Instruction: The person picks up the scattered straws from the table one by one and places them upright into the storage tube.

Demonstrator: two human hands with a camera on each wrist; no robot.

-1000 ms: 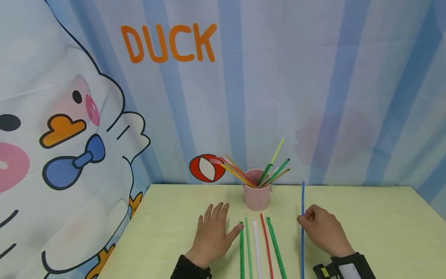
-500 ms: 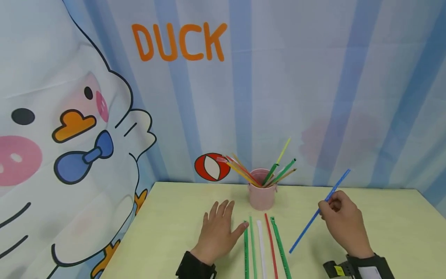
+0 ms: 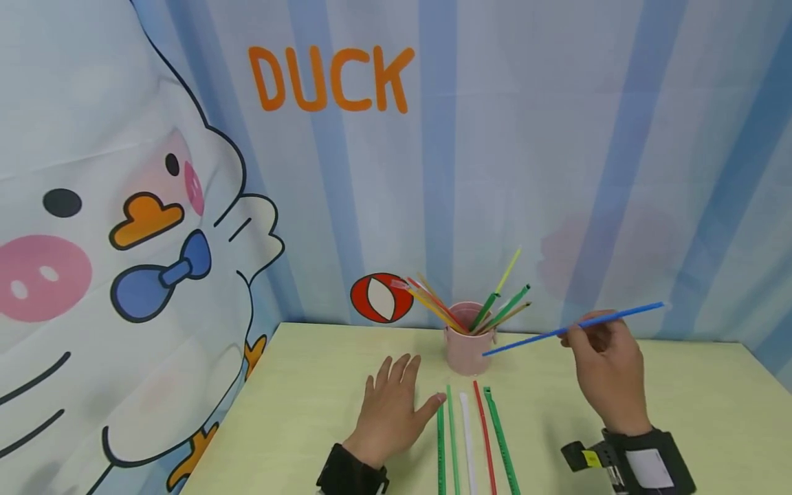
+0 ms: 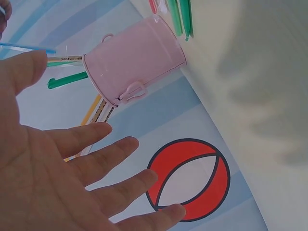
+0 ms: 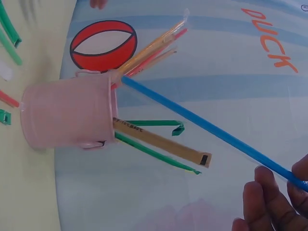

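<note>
My right hand [image 3: 609, 371] pinches a blue straw [image 3: 526, 341] between thumb and fingers, raised over the table's right side. The straw slants, its lower left end close to the rim of a pink bucket [image 3: 465, 354]; whether they touch I cannot tell. Palm down, my left hand [image 3: 391, 416] has its fingers spread, and the thumb tip lies over the top of a dark green straw [image 3: 441, 454]. Beside that one lie a light green straw [image 3: 453, 440], a white straw [image 3: 468, 443], a red straw [image 3: 485, 440] and another green straw [image 3: 502, 443], roughly parallel.
Several straws and thin sticks lean out of the bucket, among them a brown strip [image 5: 163, 143] with dark print and a bent green straw [image 5: 154, 123]. Behind the pale yellow table [image 3: 297, 385] hangs a blue striped curtain [image 3: 507, 151] with a duck print.
My right hand has lifted the blue straw from among the table's things and turned it from upright in view to nearly level, its lower end swinging toward the bucket. My left hand stays put.
</note>
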